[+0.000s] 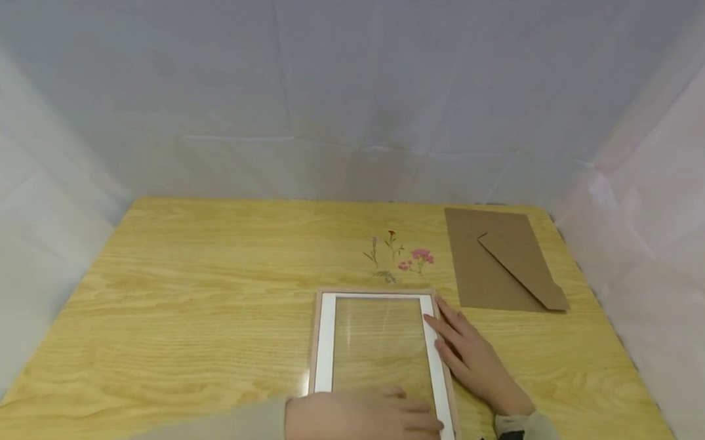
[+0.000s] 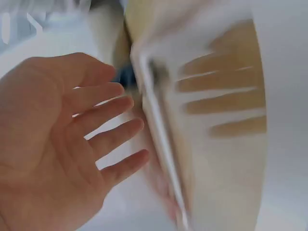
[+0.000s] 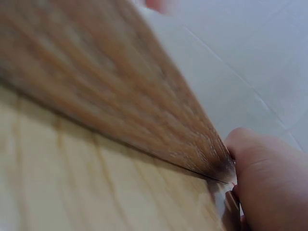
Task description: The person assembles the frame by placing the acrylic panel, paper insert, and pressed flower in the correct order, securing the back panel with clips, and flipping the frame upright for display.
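A picture frame [image 1: 441, 365] with a thin wooden border, a white inner margin and a clear glass pane [image 1: 376, 346] lies flat at the table's front. My left hand [image 1: 373, 421] is over the near part of the pane, fingers straight and pointing right. In the left wrist view the palm of that hand [image 2: 62, 130] faces the pane, which mirrors its fingers. At the frame's far right side, my right hand [image 1: 476, 363] rests its spread fingers on the border and margin. The right wrist view has the frame's wood-grained side [image 3: 120, 82] close up, with the right hand [image 3: 269, 178] touching its far end.
Beyond the frame lie several dried flowers, among them a pink cluster [image 1: 422, 256], a red one [image 1: 391, 233] and a pale purple one [image 1: 374, 242]. A brown backing board [image 1: 474, 271] with a stand leg [image 1: 522, 267] lies at the back right. White sheeting [image 1: 346, 88] surrounds the wooden table [image 1: 177, 304].
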The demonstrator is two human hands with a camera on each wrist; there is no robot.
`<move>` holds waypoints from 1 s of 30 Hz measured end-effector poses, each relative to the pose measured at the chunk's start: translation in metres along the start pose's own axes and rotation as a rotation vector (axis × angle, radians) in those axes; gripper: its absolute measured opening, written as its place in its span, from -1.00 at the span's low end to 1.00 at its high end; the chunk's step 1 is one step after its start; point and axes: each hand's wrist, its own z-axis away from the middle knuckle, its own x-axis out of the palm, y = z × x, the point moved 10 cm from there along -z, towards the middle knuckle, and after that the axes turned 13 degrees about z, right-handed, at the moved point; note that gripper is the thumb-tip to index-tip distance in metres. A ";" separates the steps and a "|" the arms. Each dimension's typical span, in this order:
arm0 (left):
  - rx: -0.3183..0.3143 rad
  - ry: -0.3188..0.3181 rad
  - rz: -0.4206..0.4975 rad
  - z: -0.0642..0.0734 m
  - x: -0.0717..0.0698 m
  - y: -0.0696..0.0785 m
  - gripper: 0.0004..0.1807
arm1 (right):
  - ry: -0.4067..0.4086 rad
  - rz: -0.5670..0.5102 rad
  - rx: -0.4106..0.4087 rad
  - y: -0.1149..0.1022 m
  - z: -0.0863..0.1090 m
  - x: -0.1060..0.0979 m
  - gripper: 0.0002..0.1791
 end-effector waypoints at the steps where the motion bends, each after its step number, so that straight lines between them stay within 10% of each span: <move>1: -0.038 0.031 0.002 0.008 -0.008 -0.009 -0.43 | -0.001 0.000 0.000 0.000 0.000 0.000 -0.46; 6: -0.355 0.196 0.137 0.065 -0.029 -0.071 -0.29 | -0.008 -0.003 -0.010 -0.004 0.000 0.001 -0.46; 12: -0.610 0.280 0.375 0.123 -0.012 -0.109 0.06 | -0.016 0.002 -0.017 -0.005 -0.001 0.000 -0.46; 30: -0.737 0.303 0.386 0.141 0.009 -0.117 0.27 | 0.003 0.045 -0.050 -0.017 -0.005 0.001 -0.46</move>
